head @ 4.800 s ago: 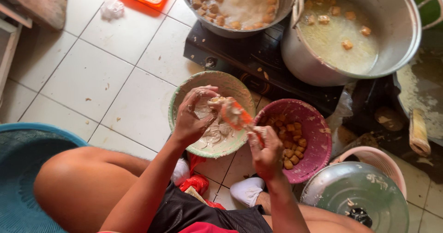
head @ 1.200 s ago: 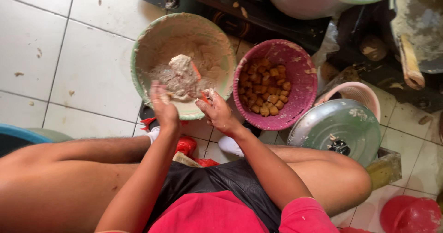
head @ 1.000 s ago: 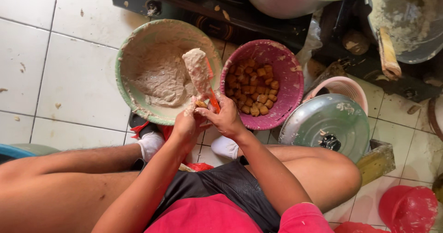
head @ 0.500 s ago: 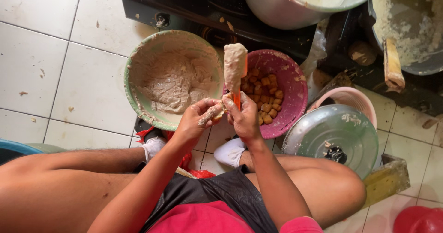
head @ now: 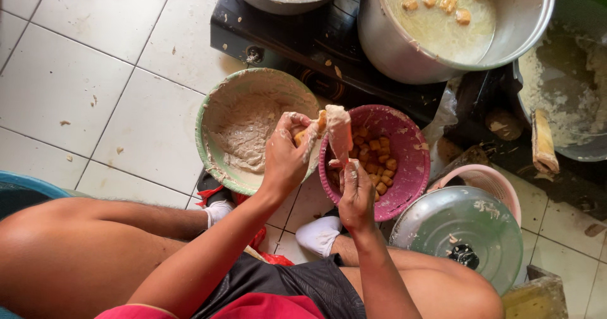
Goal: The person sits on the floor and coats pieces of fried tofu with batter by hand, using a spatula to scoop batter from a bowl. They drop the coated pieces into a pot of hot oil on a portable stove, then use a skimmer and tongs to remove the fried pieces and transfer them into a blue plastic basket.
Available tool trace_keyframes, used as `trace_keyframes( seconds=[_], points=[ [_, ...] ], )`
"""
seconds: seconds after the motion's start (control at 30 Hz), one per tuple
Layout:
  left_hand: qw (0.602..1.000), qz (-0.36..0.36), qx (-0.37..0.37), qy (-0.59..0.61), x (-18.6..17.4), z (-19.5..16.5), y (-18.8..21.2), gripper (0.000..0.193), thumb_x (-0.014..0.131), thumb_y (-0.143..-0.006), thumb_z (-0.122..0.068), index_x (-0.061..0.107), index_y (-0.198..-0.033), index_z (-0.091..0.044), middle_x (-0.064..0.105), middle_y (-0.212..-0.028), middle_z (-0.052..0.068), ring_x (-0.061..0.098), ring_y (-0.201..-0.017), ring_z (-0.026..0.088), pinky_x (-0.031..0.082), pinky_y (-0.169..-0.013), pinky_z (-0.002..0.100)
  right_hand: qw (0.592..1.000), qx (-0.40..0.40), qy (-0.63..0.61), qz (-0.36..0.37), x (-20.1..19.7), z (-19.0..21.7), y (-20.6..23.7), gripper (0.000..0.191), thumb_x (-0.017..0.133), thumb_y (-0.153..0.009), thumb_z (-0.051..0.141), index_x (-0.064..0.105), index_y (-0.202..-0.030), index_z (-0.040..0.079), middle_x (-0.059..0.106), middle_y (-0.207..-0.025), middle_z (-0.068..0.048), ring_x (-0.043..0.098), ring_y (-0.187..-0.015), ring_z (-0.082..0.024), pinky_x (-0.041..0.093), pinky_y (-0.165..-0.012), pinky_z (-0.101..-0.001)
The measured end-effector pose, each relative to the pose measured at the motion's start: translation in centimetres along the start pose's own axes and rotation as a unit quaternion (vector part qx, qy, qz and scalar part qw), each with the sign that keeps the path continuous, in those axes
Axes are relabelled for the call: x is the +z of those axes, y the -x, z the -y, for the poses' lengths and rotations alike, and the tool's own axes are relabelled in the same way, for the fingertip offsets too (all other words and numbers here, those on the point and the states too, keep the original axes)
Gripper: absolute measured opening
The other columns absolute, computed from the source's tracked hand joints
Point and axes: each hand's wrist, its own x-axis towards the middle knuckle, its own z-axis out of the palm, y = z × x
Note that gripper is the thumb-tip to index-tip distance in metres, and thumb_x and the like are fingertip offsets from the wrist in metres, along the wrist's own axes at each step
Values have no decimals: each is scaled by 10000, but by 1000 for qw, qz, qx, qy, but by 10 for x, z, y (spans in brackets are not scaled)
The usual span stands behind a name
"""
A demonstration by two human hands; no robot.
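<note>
Now both hands lower than before, left hand [head: 286, 158] gripping tofu [head: 311, 128], right hand's [head: 356, 192] grip around paste-laden spoon [head: 339, 134].

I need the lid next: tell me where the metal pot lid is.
In the head view the metal pot lid lies at lower right, resting on a pink basin, just right of the pink bowl of fried cubes and the right hand.

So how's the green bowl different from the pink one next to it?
The green bowl holds a pale, smeared paste spread over its inside; the pink bowl holds small golden-brown cubes. The green bowl is wider and looks shallower, the pink one smaller and deeper. The left hand reaches over the green bowl's rim, while the right hand is over the pink one. Both are round, open and stand side by side on the tiled floor.
</note>
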Motion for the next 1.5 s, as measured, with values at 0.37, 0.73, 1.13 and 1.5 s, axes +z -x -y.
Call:
trace_keyframes(
  seconds=[0.37,0.73,1.13,1.5],
  points=[
    [904,241,-19,352,-25,-12,6,785,627,-971,30,212,-1621,-119,524,-1521,197,569,-1353,214,460,-1157,344,945,-203,241,-85,-37,14,-17,271,589,-1067,263,686,-1105,12,577,-926,-111,591,-739,-215,474,-632,-364],
    [903,88,-12,420,-19,18,-6,685,639,-1012,-93,304,-1609,-129,617,-1356,82,616,-1231,178,507,-1086,346,990,-126,64,-29,-55,16,-1,298,536,-1116,279,666,-1111,11,552,-884,-63,533,-750,-181,436,-672,-317],
    [906,168,-162,354,157,7,-103,936,623,-930,-362,18,-1630,-217,423,-1625,-39,370,-1453,170,387,-977,438,941,9,-309,-138,-119,29,33,207,484,-1069,254,573,-1141,82,468,-696,6,364,-526,-81,340,-486,-250],
    [965,141,-1,222,43,65,-106,658,644,-959,40,384,-1559,-30,391,-1630,234,490,-1460,289,513,-1081,362,940,63,-265,-208,-123,-101,-29,193,690,-950,96,507,-917,144,361,-600,95,301,-453,-26,260,-417,-221]
  ],
)
